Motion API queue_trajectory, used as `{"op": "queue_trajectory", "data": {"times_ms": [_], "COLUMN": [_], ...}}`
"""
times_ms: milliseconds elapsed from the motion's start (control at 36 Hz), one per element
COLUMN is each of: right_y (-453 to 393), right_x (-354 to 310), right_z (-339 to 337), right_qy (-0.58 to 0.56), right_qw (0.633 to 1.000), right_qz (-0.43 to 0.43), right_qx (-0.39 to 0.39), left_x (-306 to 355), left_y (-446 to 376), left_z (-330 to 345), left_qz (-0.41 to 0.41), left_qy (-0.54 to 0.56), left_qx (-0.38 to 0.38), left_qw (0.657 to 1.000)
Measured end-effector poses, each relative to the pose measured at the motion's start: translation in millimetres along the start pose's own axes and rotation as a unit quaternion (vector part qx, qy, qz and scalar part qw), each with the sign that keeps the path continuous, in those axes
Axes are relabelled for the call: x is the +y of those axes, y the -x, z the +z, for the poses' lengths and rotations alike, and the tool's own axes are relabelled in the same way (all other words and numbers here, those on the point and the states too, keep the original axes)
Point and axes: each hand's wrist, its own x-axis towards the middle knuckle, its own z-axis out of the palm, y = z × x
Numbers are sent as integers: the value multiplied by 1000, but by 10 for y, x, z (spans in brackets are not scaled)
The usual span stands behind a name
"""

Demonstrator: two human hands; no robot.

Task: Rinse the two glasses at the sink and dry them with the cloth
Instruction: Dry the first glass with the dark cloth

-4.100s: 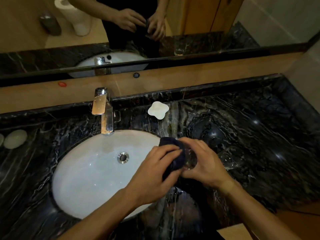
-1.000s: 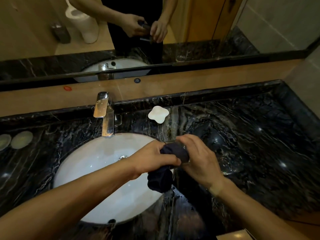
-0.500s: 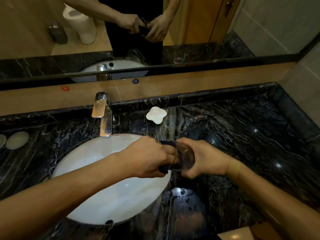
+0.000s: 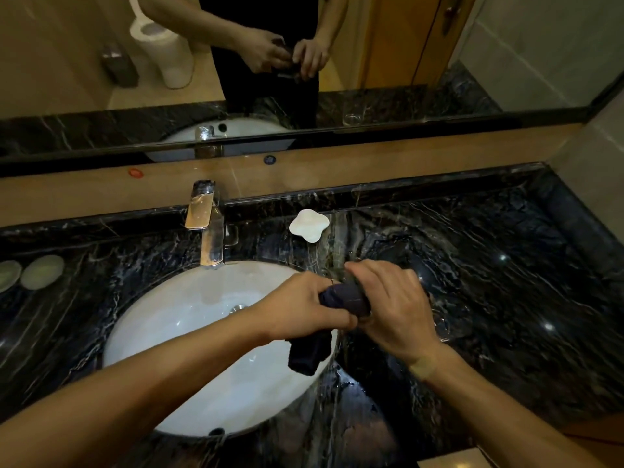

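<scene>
Over the right rim of the white sink, both my hands work on one clear glass. My right hand wraps around the glass and hides most of it. My left hand grips a dark blue cloth, which is pressed into and around the glass, and a tail of the cloth hangs down toward the basin. The second glass is only faintly visible, standing on the dark counter just right of my right hand.
A chrome faucet stands behind the basin, with no water running. A white flower-shaped dish sits on the black marble counter behind my hands. Two pale round discs lie at far left. A mirror spans the back wall.
My hands have turned the glass and shifted slightly right. The cloth is bunched higher around the glass and its tail hangs loose again below my left hand.
</scene>
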Motion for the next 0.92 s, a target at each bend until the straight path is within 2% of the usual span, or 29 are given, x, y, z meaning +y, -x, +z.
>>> {"op": "queue_trajectory", "data": {"times_ms": [83, 167, 194, 222, 278, 361, 417, 472, 528, 556, 639, 694, 750, 833, 917], "right_y": [40, -23, -72, -133, -267, -459, -524, -512, -467, -445, -403, -375, -352, -299, -267], "right_x": [-16, -20, -13, 4, 84, 227, 253, 263, 237, 211, 147, 106, 81, 67, 75], "right_z": [16, -94, -160, -235, -376, -503, -508, -474, -454, -446, -387, -321, -274, -202, -115], "right_qy": [-27, -112, -155, -209, -316, -402, -411, -401, -379, -359, -244, -152, -104, -57, -4], "right_qw": [999, 985, 971, 946, 875, 766, 738, 748, 786, 813, 899, 936, 961, 991, 998], "right_qz": [15, 49, 76, 106, 152, 157, 132, 128, 144, 144, 97, 68, 61, 16, -13], "right_qx": [-19, -118, -168, -223, -334, -477, -518, -514, -467, -435, -351, -309, -249, -122, -55], "left_x": [10, 17, 17, 27, 43, 94, 94, 61, 31, 18, 18, 46, 64, 68, 76], "left_y": [17, 57, 71, 80, 94, 103, 108, 72, 30, 11, -41, -67, -95, -132, -159], "left_z": [-5, -25, -35, -43, -54, -86, -71, -84, -91, -93, -80, -67, -69, -95, -127], "left_qz": [-13, 14, 38, 75, 159, 294, 336, 349, 324, 302, 235, 192, 160, 88, 12], "left_qy": [16, -16, -63, -156, -375, -521, -557, -569, -574, -568, -525, -470, -391, -223, -33], "left_qx": [-6, -3, -3, -5, -18, -34, -63, -61, -55, -47, -14, 7, 29, 21, 2], "left_qw": [1000, 1000, 997, 985, 913, 801, 757, 742, 750, 765, 818, 861, 906, 971, 999]}}
